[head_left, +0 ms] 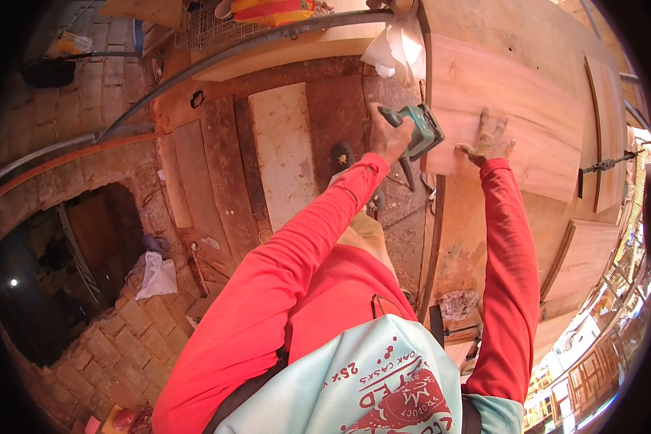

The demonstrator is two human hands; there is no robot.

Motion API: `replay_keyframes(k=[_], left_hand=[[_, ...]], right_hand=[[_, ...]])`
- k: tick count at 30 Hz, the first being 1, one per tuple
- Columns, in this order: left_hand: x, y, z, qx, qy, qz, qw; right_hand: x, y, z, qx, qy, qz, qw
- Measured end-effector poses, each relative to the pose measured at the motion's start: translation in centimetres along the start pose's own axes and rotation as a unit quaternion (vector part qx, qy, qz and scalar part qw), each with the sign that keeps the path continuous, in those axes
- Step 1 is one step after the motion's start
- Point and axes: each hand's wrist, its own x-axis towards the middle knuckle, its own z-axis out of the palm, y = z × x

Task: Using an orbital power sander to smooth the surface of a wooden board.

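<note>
Pinkish flat wooden board (532, 108): is lying on the brown tabletop (470, 224), probably feeling stiff.
Green-and-black boxy power sander (424, 132): is hovering or resting at the board's left edge; probably weighing moderately, its handle suiting holding.
Left grip (392, 139): is wrapping the sander.
Right grip (490, 142): is spreading across the board.

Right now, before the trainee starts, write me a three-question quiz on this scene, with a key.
1. Which hand grips the green power tool?
2. True or false: the right hand is spread open over the wooden board.
3. The long sleeves are: a) blue, b) red, c) white.

Key: 1. The left hand. 2. True. 3. b.
</note>
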Motion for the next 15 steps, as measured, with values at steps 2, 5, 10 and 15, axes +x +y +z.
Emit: replay_keyframes(k=[2,5,10,15], left_hand=[[2.2,1.5,0.7,-0.033,-0.008,0.023,0.999],[6.0,4.2,2.0,-0.054,0.008,0.06,0.997],[12.9,8.1,2.7,0.074,0.011,0.038,0.996],[16.8,11.2,3.2,0.119,-0.021,0.012,0.993]], right_hand=[[-0.8,-0.3,-0.7,0.01,-0.005,0.005,1.0],[-1.4,-0.6,-1.2,0.022,-0.019,0.021,0.999],[-2.2,-1.2,-2.3,0.034,-0.029,0.021,0.999],[-2.1,-0.7,-2.0,0.027,-0.023,0.016,0.999]])
